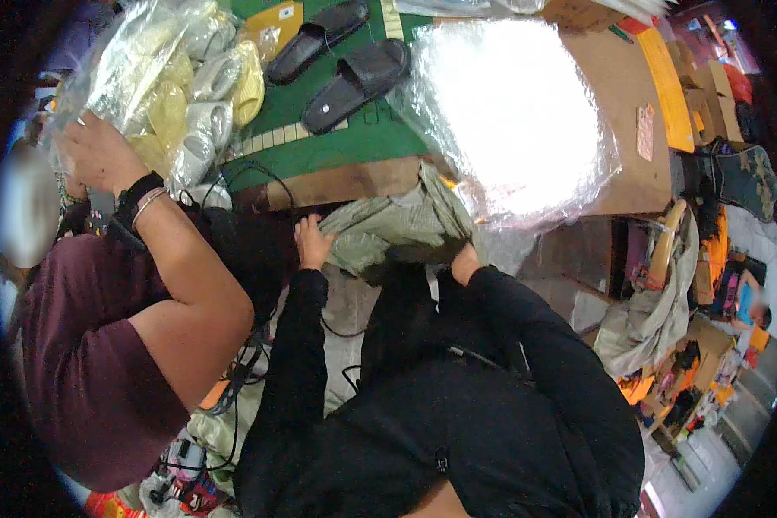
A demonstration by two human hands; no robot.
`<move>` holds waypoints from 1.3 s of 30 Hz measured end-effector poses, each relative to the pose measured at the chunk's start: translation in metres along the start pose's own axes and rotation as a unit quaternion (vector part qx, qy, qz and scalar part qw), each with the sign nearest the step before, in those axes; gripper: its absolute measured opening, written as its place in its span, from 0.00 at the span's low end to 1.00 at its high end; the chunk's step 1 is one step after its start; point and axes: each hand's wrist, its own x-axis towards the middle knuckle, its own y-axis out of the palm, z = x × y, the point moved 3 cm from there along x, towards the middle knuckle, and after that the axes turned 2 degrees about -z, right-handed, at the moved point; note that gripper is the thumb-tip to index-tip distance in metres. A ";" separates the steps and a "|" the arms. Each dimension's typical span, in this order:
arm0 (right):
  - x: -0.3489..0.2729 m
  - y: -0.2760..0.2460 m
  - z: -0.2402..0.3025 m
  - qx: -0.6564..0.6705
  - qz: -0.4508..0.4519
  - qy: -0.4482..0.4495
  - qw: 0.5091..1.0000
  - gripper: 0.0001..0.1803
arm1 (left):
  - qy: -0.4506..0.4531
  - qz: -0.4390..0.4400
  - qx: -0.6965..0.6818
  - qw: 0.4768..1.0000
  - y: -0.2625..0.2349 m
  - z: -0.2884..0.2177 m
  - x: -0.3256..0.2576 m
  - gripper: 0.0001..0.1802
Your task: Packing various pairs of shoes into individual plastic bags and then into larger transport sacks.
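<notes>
We have the olive-grey woven sack (375, 237) between our two hands. Our left hand (313, 244) is closed on its left side, thumb and fingers drawn narrow around the fabric; our right hand (465, 263) grips its right end, with the fingertips hidden in the folds. We judge the handling to be partway: the sack is gathered up at both ends, but it is bunched rather than spread flat, and whether anything is inside we cannot tell.

The near edge of the table (354, 185) runs just beyond our hands, and the sack's upper folds overlap it. Past that edge, a bare green strip gives some room before the black slides (354, 85). Ahead of our right hand, the shiny clear plastic (509, 121) overhangs the edge and crowds that side. Left of our left hand, a co-worker's arm (190, 259) reaches toward the bagged yellow and grey slippers (173, 99), leaving little room there. Toward us, our black-clothed lap (397, 315) sits close under the sack.
</notes>
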 end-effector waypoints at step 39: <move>0.254 -0.396 -0.214 -0.120 -0.372 0.203 0.898 0.29 | -0.184 0.057 -0.297 0.935 0.006 -0.231 -0.131 0.10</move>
